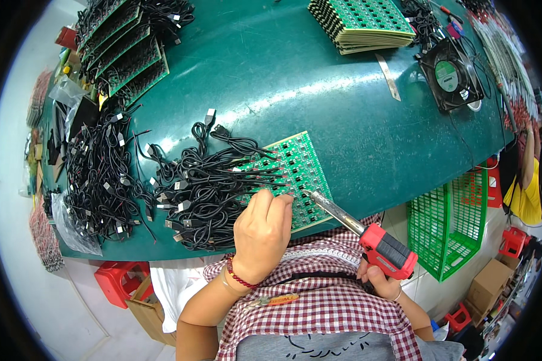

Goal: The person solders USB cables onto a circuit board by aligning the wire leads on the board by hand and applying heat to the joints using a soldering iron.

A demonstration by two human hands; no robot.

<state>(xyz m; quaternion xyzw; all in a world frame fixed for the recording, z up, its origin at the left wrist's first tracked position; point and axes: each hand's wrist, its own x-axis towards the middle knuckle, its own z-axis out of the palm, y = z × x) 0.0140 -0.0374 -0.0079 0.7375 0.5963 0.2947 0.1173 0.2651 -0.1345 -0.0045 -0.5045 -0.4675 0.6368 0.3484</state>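
Our soldering gun (389, 251) over the circuit board (312, 161)
Our right grip (379, 281) clasps the gun; left grip (263, 224) curls, its hold we cannot tell.

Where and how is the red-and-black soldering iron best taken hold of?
Likely by its chunky red-and-black plastic handle, from the person's side, where the right hand is. Its thickness suits a grip; the slim silver metal barrel slants away toward the green circuit board, so that end is probably best avoided.
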